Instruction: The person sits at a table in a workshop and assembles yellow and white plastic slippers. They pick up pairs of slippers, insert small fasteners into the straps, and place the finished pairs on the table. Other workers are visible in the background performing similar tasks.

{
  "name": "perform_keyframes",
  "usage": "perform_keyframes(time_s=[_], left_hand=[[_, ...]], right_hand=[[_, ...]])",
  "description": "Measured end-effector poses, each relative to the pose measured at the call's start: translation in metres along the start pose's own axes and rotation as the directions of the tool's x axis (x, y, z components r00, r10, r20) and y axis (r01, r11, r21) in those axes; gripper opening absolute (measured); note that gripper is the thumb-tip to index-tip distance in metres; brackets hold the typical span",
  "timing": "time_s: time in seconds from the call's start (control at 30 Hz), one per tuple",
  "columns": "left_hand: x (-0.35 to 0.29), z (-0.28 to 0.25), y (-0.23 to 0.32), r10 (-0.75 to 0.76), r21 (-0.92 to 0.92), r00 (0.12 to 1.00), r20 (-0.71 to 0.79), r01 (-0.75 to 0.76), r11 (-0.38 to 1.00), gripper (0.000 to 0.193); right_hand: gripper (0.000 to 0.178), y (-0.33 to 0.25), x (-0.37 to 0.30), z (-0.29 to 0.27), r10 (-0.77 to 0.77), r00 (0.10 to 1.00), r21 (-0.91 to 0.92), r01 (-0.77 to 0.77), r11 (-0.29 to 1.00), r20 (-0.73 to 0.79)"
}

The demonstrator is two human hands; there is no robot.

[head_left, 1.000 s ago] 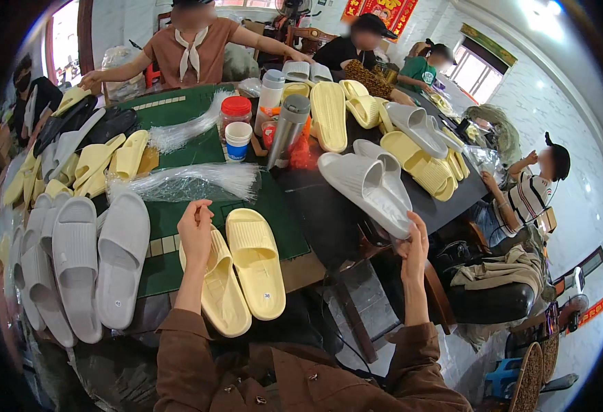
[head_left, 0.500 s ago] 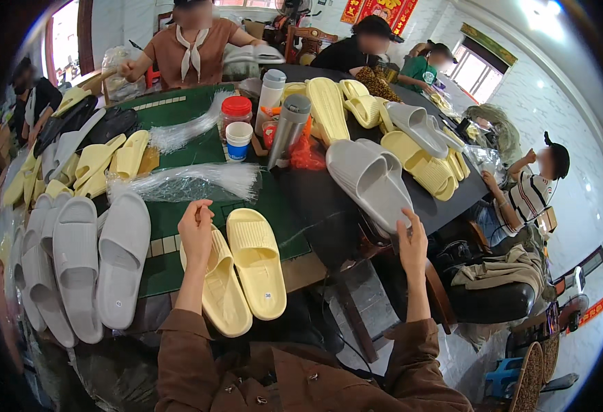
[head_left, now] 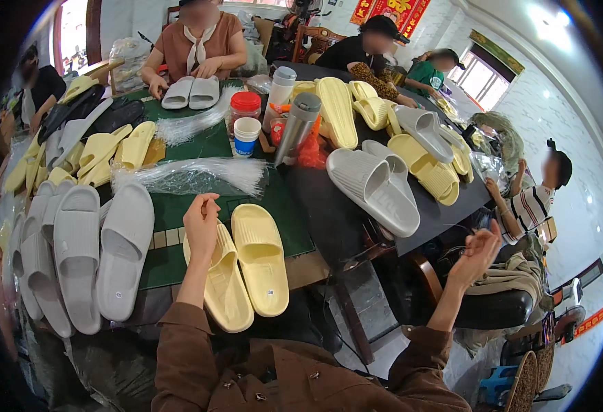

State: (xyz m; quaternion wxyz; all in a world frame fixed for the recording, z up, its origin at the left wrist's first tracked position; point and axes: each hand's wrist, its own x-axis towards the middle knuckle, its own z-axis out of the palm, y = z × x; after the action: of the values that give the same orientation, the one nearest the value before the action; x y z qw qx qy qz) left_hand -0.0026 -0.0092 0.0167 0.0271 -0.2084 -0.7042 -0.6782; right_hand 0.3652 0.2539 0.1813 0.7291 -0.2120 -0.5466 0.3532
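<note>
And here your left hand (head_left: 202, 220) hangs over the left yellow slipper (head_left: 229, 295), its wrist covering part of the strap; those fingers curl inward, and you cannot tell from this angle whether they pinch anything. Your right hand (head_left: 476, 254) is out to the right, palm turned up, fingers loosely spread and bare, with dark thin lines behind them too fine to make out. The right yellow slipper (head_left: 260, 261) lies in full view beside its mate, at your near edge of the worktop (head_left: 167, 271). Ahead of your right hand, a grey pair (head_left: 373, 189) overlaps, the farther one half hidden. On your left, grey slippers (head_left: 126, 254) crowd together, the outermost squeezed toward the dark fisheye rim. The worktop runs green on the left, black on the right, with clear plastic strips (head_left: 191, 177) across the green and a steel tumbler (head_left: 298, 130) partly blocking a white bottle (head_left: 278, 96). Around you, co-workers sit by pale marbled walls (head_left: 562, 123), a window (head_left: 483, 79) glaring beyond and a black seat (head_left: 497, 305) at your right.
</note>
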Motion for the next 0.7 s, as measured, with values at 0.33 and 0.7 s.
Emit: perform_keyframes(time_s=[0.33,0.7], left_hand=[[0.001,0.002,-0.002,0.024,0.013,1.0,-0.02,-0.024,1.0,0.017],[0.0,0.0,-0.001,0.046,0.013,0.999,-0.019,-0.046,0.999,0.017]], right_hand=[[0.032,-0.046,-0.03,0.064,-0.386,0.85,0.026,0.404,0.914,0.358],[0.029,-0.066,-0.111,0.154,-0.238,0.657,0.175,0.162,0.971,0.715]])
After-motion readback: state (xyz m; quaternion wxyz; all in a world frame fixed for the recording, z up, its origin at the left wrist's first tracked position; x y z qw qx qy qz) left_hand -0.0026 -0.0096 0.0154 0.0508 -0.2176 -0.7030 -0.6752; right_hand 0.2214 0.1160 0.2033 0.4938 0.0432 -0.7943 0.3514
